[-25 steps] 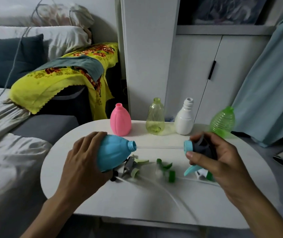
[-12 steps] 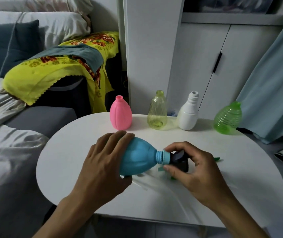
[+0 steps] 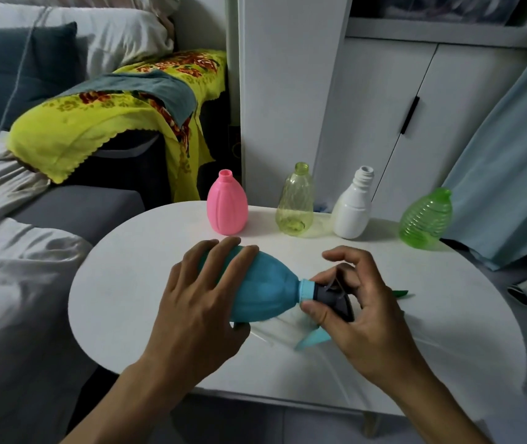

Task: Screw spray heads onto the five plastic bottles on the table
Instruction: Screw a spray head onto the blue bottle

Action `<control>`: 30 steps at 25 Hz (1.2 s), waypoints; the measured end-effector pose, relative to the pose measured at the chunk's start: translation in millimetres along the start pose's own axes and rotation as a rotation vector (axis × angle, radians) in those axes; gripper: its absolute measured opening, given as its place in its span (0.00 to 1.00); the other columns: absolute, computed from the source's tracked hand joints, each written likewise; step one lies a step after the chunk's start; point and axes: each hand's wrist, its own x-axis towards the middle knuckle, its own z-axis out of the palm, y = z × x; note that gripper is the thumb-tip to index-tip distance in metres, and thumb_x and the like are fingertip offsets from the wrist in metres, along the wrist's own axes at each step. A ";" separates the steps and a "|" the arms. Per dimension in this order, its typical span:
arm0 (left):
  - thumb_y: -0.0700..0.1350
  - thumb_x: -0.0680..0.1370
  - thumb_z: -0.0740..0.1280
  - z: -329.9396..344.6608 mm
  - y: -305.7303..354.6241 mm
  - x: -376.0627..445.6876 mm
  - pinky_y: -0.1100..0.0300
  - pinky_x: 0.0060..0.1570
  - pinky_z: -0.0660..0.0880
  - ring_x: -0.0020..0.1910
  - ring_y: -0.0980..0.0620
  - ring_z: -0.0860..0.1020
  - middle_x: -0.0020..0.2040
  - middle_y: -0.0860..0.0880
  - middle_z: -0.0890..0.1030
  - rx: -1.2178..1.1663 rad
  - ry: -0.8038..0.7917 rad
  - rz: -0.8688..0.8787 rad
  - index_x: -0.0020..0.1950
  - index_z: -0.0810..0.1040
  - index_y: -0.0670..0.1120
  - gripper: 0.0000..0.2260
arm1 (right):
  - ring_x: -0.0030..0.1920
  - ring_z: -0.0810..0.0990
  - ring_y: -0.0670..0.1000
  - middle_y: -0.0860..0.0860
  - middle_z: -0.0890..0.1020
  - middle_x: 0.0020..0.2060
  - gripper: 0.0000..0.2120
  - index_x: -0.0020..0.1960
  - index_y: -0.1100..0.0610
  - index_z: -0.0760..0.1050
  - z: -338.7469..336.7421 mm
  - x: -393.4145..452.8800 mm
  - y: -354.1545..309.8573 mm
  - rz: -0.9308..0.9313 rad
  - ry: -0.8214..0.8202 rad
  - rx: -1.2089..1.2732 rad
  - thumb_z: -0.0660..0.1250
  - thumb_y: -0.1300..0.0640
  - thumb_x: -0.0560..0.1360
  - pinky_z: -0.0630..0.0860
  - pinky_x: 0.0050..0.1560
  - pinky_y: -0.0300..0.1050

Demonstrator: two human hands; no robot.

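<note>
Over the near half of the white round table (image 3: pixel 147 283), we are holding the blue bottle (image 3: pixel 263 291) on its side, neck pointing to our right. Our left hand (image 3: pixel 198 302) is wrapping around its body with fingers spread over the top, and our right hand (image 3: pixel 356 310) is closing its thumb and fingers on the dark spray head (image 3: pixel 332 296), which is sitting against the bottle's light blue collar (image 3: pixel 307 290). The head's blue trigger (image 3: pixel 315 338) is pointing down toward the tabletop. We are judging this to be the threading step on the first bottle; how far the collar is seated we cannot tell. The next move is calling for twisting the head while the left hand is bracing the bottle, keeping the threads square. At the far edge, the pink bottle (image 3: pixel 227 206), the clear yellow bottle (image 3: pixel 295 203), the white bottle (image 3: pixel 352 206) and the green bottle (image 3: pixel 426 221) are standing in a row, all without heads.
</note>
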 end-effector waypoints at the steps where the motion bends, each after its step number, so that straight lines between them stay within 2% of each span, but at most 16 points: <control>1: 0.49 0.60 0.81 0.2 0.2 -0.5 0.42 0.59 0.73 0.66 0.36 0.71 0.69 0.41 0.74 0.008 0.007 0.003 0.71 0.67 0.45 0.43 | 0.44 0.83 0.45 0.45 0.82 0.45 0.24 0.58 0.41 0.69 0.1 -0.5 -1.0 0.018 0.005 0.028 0.75 0.54 0.69 0.77 0.43 0.32; 5: 0.48 0.61 0.81 -0.1 -0.4 0.5 0.41 0.59 0.73 0.67 0.36 0.70 0.70 0.41 0.73 0.013 0.010 0.016 0.72 0.66 0.46 0.43 | 0.34 0.82 0.46 0.49 0.83 0.38 0.12 0.47 0.46 0.72 0.1 1.1 -5.5 0.133 0.013 0.138 0.74 0.51 0.69 0.79 0.34 0.40; 8: 0.49 0.61 0.80 -0.5 -2.6 2.8 0.42 0.60 0.75 0.66 0.38 0.70 0.70 0.43 0.73 -0.063 -0.007 -0.005 0.72 0.68 0.46 0.42 | 0.38 0.83 0.50 0.54 0.85 0.40 0.03 0.44 0.50 0.77 -7.1 5.5 -6.2 0.159 0.022 0.231 0.65 0.52 0.75 0.82 0.37 0.46; 10: 0.50 0.61 0.79 1.2 -6.6 5.4 0.44 0.60 0.75 0.66 0.40 0.70 0.70 0.45 0.73 -0.114 -0.010 -0.022 0.72 0.68 0.47 0.42 | 0.48 0.85 0.51 0.54 0.86 0.47 0.12 0.49 0.53 0.79 -17.6 9.8 -3.3 0.169 -0.075 0.334 0.58 0.61 0.74 0.82 0.44 0.46; 13: 0.52 0.59 0.79 5.1 -11.8 5.4 0.47 0.59 0.75 0.65 0.44 0.70 0.69 0.48 0.72 -0.174 0.000 -0.029 0.72 0.65 0.49 0.44 | 0.59 0.82 0.51 0.51 0.84 0.59 0.27 0.58 0.48 0.78 -28.6 12.1 2.9 0.179 -0.289 0.338 0.55 0.70 0.68 0.81 0.51 0.46; 16: 0.53 0.59 0.79 7.5 -10.5 5.4 0.49 0.58 0.76 0.64 0.46 0.70 0.68 0.50 0.72 -0.229 0.006 -0.034 0.72 0.64 0.51 0.44 | 0.64 0.79 0.48 0.45 0.81 0.63 0.25 0.63 0.42 0.75 -36.0 12.7 6.6 0.101 -0.350 0.145 0.61 0.68 0.75 0.79 0.58 0.46; 17: 0.54 0.59 0.78 7.9 -9.5 5.3 0.50 0.58 0.75 0.63 0.47 0.70 0.68 0.50 0.72 -0.252 0.011 -0.042 0.72 0.64 0.52 0.44 | 0.63 0.79 0.47 0.43 0.81 0.62 0.24 0.64 0.40 0.74 -37.5 13.0 7.1 0.062 -0.332 0.064 0.65 0.65 0.77 0.77 0.59 0.42; 19: 0.55 0.60 0.77 8.3 -8.0 5.6 0.52 0.58 0.74 0.63 0.48 0.70 0.68 0.51 0.72 -0.273 0.027 -0.049 0.71 0.65 0.51 0.42 | 0.55 0.83 0.44 0.39 0.84 0.55 0.17 0.62 0.39 0.76 -35.8 12.9 6.9 -0.009 -0.237 -0.088 0.70 0.56 0.77 0.77 0.53 0.34; 21: 0.55 0.60 0.77 8.9 -6.9 5.6 0.50 0.58 0.75 0.63 0.47 0.70 0.68 0.50 0.72 -0.267 0.040 -0.056 0.71 0.65 0.50 0.42 | 0.41 0.85 0.42 0.41 0.87 0.40 0.07 0.53 0.41 0.81 -28.0 10.8 2.2 -0.001 -0.114 -0.117 0.71 0.45 0.75 0.78 0.42 0.33; 23: 0.54 0.60 0.77 8.8 -3.8 5.1 0.48 0.57 0.76 0.63 0.45 0.71 0.68 0.48 0.73 -0.264 0.054 -0.081 0.71 0.65 0.50 0.42 | 0.27 0.79 0.43 0.46 0.82 0.26 0.10 0.41 0.46 0.81 -16.7 8.0 -1.7 0.020 -0.004 -0.069 0.69 0.40 0.72 0.75 0.31 0.37; 25: 0.54 0.60 0.78 9.3 1.5 3.6 0.47 0.57 0.76 0.63 0.44 0.71 0.68 0.48 0.73 -0.261 0.062 -0.099 0.71 0.65 0.50 0.43 | 0.25 0.73 0.44 0.48 0.77 0.23 0.15 0.36 0.50 0.80 -7.2 5.4 -2.8 0.064 0.118 0.055 0.68 0.40 0.71 0.71 0.28 0.38; 27: 0.53 0.59 0.79 10.7 8.0 1.3 0.46 0.56 0.77 0.62 0.44 0.71 0.67 0.48 0.73 -0.265 0.054 -0.123 0.71 0.65 0.50 0.43 | 0.31 0.77 0.43 0.47 0.81 0.29 0.13 0.41 0.49 0.81 2.1 3.5 -2.0 0.096 0.189 0.092 0.67 0.40 0.73 0.73 0.32 0.37; 29: 0.54 0.58 0.79 12.7 15.4 -0.7 0.46 0.54 0.78 0.60 0.44 0.72 0.66 0.48 0.74 -0.266 0.044 -0.171 0.70 0.65 0.50 0.43 | 0.43 0.82 0.38 0.41 0.86 0.43 0.08 0.51 0.44 0.80 13.2 2.4 0.2 0.143 0.126 0.148 0.67 0.43 0.77 0.75 0.42 0.30; 30: 0.55 0.58 0.78 13.5 19.8 -1.4 0.46 0.52 0.78 0.59 0.45 0.72 0.65 0.48 0.75 -0.262 0.033 -0.207 0.70 0.65 0.50 0.43 | 0.50 0.82 0.38 0.38 0.85 0.49 0.09 0.55 0.43 0.79 18.1 2.0 1.3 0.175 0.071 0.217 0.68 0.45 0.76 0.75 0.47 0.29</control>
